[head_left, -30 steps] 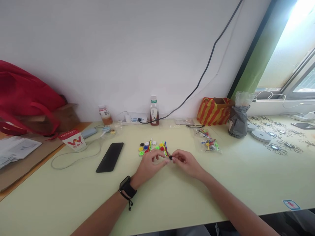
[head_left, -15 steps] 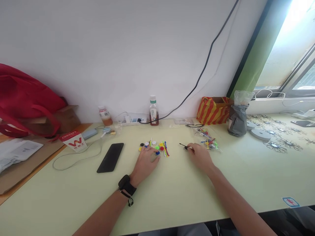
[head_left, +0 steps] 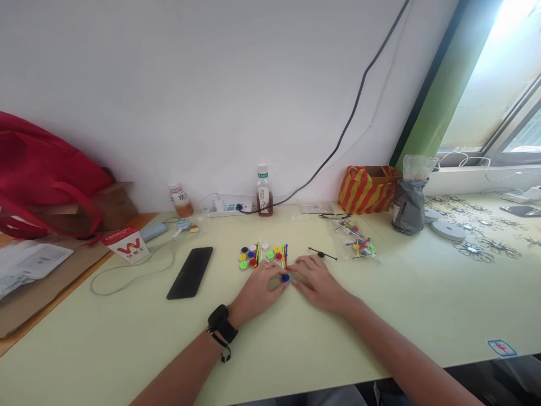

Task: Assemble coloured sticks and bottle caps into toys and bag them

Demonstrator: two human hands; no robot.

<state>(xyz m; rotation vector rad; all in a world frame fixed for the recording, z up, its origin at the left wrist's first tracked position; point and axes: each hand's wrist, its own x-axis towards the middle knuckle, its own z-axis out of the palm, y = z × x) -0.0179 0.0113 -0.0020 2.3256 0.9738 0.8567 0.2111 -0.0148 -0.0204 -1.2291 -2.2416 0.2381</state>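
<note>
Between the thumb and index finger of my left hand (head_left: 262,287) is a small blue disc (head_left: 285,278), held low over the table. My right hand (head_left: 319,282) comes up to the disc's right side, thumb and index finger apart; whether they touch it I cannot tell. Just beyond the right fingers lies a black arrow-shaped spinner (head_left: 321,255) with a round middle. Behind the left hand are several coloured discs (head_left: 270,255) in green, yellow, red, white, black and blue. Thin coloured arrow strips (head_left: 284,256) lie among them, partly hidden by the fingers.
A clear bag of coloured pieces (head_left: 361,247) lies to the right. A black phone (head_left: 190,273) is on the left. Against the wall stand a bottle (head_left: 264,194), a power strip (head_left: 230,209) and a striped bag (head_left: 367,190). A grey bag (head_left: 409,206) stands farther right.
My right hand has let go of the black spinner and moved left to my left hand. My left hand has brought the blue disc right and nearer, away from the other discs.
</note>
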